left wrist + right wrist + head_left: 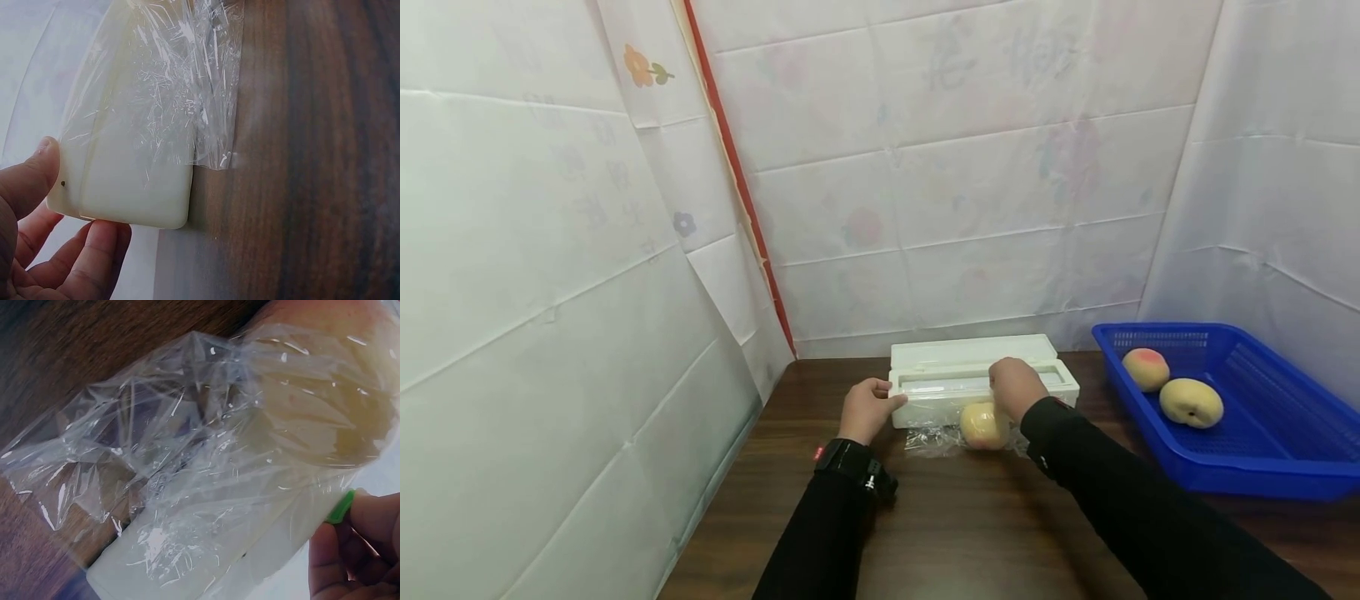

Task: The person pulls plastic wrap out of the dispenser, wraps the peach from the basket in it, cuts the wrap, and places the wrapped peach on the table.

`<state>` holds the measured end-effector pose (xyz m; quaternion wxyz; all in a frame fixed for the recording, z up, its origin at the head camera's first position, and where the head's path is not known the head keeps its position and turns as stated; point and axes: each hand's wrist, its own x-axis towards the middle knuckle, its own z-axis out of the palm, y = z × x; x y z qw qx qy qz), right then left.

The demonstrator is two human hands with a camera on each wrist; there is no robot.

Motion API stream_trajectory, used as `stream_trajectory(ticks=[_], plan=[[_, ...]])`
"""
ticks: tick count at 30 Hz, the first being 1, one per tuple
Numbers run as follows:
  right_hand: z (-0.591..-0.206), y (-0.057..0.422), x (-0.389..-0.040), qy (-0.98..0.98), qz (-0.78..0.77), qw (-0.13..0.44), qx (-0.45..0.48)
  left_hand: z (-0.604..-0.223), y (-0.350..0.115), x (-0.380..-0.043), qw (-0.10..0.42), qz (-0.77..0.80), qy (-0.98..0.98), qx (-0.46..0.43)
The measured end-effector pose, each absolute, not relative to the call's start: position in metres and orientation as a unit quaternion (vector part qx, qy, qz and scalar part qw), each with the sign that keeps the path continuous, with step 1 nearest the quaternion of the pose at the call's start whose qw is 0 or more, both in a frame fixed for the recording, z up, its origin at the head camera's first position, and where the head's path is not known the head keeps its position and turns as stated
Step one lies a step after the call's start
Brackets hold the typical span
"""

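A white cling film dispenser [917,410] lies on the brown table with its lid raised at the back. My left hand [865,411] holds its left end, thumb on the upper side and fingers against the end in the left wrist view. Clear cling film [931,442] hangs over the dispenser's front and spreads crumpled on the table. A yellow-pink peach [982,427] sits at the front, covered by the film. At the dispenser's top, my right hand [1017,388] pinches a small green slider [340,509] between thumb and finger.
To the right stands a blue plastic basket [1262,471] holding a pink-topped peach [1146,369] and a yellow peach [1191,403]. White sheeting [970,192] rises behind the table [940,533] and along both sides.
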<state>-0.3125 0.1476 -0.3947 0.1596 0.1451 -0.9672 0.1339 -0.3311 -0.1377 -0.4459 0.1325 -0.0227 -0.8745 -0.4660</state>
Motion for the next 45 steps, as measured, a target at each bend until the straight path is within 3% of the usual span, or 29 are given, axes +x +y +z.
stream_trajectory(ticks=[15, 45], plan=[[-0.395, 0.153, -0.31, -0.967, 0.151, 0.15, 0.14, -0.447, -0.137, -0.33, 0.135, -0.469, -0.873, -0.021], [-0.398, 0.171, -0.31, -0.964, 0.124, 0.191, 0.137, -0.449, -0.137, -0.331, 0.139, -0.471, -0.871, -0.023]])
